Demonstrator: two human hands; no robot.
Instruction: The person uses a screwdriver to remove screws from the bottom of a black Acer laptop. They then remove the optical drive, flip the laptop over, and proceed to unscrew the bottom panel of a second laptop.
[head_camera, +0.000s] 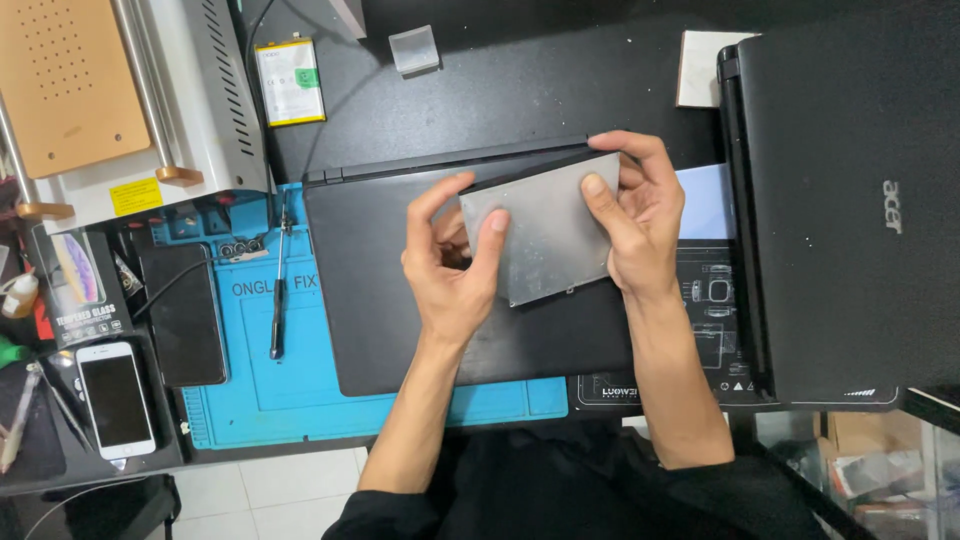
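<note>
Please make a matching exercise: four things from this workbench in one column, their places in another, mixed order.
1. flat grey metal rectangular drive
2. black-handled screwdriver
3. white smartphone
4. yellow-edged flat phone battery

a. on the blue work mat
b. top, beside the white machine
c. between left hand and right hand
d. bottom left

Pairs: 1-c, 2-a, 3-d, 4-b

Both bare forearms reach up from the lower frame, wrists bent inward; left hand (450, 265) pinching with thumb and curled fingers, right hand (640, 215) clamped with thumb on top, fingers wrapped behind, palms facing.
</note>
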